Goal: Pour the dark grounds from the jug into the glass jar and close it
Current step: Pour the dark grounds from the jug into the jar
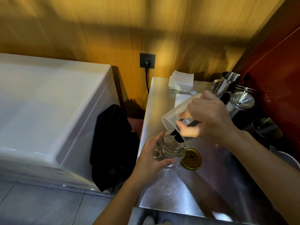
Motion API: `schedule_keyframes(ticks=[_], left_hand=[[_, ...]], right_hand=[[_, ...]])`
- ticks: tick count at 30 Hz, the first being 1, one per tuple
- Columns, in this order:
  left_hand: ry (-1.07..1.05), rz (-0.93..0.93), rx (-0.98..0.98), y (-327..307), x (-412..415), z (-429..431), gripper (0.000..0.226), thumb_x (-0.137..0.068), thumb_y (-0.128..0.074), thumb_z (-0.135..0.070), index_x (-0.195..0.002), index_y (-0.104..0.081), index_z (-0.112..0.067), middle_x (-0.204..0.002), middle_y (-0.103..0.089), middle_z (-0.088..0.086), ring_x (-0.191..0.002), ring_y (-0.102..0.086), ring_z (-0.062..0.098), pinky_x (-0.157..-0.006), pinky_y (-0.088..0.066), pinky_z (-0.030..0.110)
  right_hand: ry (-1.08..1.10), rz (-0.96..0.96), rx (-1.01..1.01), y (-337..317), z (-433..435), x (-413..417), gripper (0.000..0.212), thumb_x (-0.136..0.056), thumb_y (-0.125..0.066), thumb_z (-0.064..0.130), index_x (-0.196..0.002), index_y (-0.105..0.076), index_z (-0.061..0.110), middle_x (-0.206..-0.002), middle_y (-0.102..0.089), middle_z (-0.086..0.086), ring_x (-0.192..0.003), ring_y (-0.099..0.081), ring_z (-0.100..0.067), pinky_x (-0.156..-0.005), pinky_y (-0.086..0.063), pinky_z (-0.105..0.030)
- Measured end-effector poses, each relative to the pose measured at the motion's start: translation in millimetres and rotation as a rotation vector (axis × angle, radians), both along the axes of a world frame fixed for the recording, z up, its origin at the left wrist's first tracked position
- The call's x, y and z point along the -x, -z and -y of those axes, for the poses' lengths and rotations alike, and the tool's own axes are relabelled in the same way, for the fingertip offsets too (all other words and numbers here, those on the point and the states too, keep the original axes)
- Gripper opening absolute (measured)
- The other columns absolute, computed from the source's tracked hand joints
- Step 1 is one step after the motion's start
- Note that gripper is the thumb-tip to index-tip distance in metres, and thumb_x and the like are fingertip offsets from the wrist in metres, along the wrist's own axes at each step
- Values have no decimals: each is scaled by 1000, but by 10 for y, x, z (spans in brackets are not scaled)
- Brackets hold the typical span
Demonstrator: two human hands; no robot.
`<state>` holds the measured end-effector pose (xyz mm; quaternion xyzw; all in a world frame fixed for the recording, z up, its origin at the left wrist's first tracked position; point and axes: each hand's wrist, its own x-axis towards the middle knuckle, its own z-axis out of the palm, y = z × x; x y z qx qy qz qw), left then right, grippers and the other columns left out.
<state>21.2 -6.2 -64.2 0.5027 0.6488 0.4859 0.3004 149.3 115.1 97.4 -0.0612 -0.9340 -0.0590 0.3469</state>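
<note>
While the left hand [150, 157] wraps its fingers [165, 162] around the glass jar [169, 147], the jar stands on the shiny metal counter [186, 192] with its mouth open at the top. The fingers curl across the front of the jar and the thumb sits on its far side, so the hand is gripping it. Just to the right of those fingers lies the gold lid [191, 159], flat on the counter and touching or almost touching the bottom of the jar.

Above the jar, the right hand [209, 117] holds the see-through plastic jug [175, 117]. Its fingers are closed tight on the jug's side and handle. The jug is tipped far over, with its lip right at the jar's mouth. Dark grounds [177, 137] sit at the low edge of the jug, just under the right fingertips and just over the jar.

Farther back, past the right knuckles, stand some metal pitchers [227, 82] and a metal can [241, 104]. White papers [181, 82] lie by the wooden wall. Off to the left of the left hand sits a big white chest [48, 111] with a black cloth [112, 143] beside it.
</note>
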Motion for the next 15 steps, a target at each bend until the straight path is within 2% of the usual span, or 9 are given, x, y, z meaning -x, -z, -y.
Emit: schedule_keyframes(ticks=[7,11,15], left_hand=[[12,18,-3,3,14,4,83,-62,-84,-42,-121,-32,-67,-123,-42,-28,-118,-43,-8,-97,-37,10],[25,21,8,-27,13,-1,82,-61,-82,-48,-122,-31,-68,-125,-42,-27,-120,-44,-3,-101,-40,22],[32,14,8,-34,23,-4,81,-59,-80,-55,-121,-30,-70,-124,-42,-29,-120,-45,-2,-103,-42,28]], right_hand=[[-24,15,-6,9,9,17,18,-67,-74,14,-57,-65,2,-50,-57,-6,-44,-46,-21,-58,-26,-29],[-22,33,8,-17,-40,29,23,-73,-67,18,-55,-64,2,-48,-55,-5,-42,-45,-22,-58,-25,-29],[-23,37,-4,-6,-20,46,20,-67,-73,14,-55,-64,2,-49,-56,-6,-42,-46,-22,-58,-28,-28]])
